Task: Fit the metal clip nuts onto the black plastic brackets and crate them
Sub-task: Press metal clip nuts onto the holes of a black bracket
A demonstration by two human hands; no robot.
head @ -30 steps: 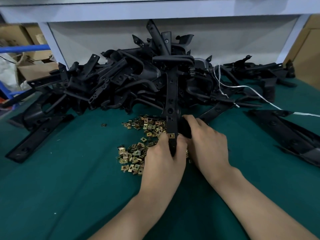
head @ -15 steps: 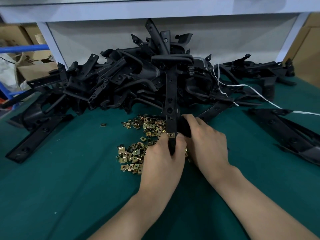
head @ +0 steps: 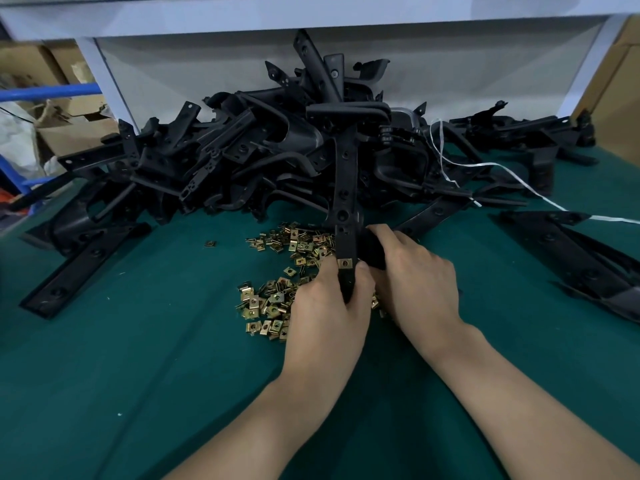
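- Presently, the held bracket (head: 346, 188), a long black strip with holes along it, stands steeply on end at the middle of the green table cover (head: 138, 375). Its top leans into the heap behind.
- Left hand (head: 329, 306): fingers curled round the strip's lower end. Thumb and forefinger tips sit on either side of the fitted clip nut (head: 345, 262).
- The fitted clip nut is brass-coloured and sits square across the strip's face, just above the left hand's grip.
- Right hand (head: 415, 282): fingers curled over the black flank of the same bracket, just right of the strip. The hand touches the left hand. Its fingertips are hidden.
- Loose clip nuts (head: 273, 299) lie scattered on the cover left of the hands and partly under them.
- One stray clip nut (head: 210, 243) lies apart to the left.
- The heap of brackets (head: 242, 157) is tangled across the far side of the table.
- A flat bracket (head: 79, 261) lies at the heap's left edge. Another bracket (head: 571, 251) lies well apart at the right.
- A white strap (head: 502, 166) trails from the heap towards the right edge.
- Cardboard boxes (head: 76, 129) and a blue bar (head: 48, 93) stand beyond the table at left.
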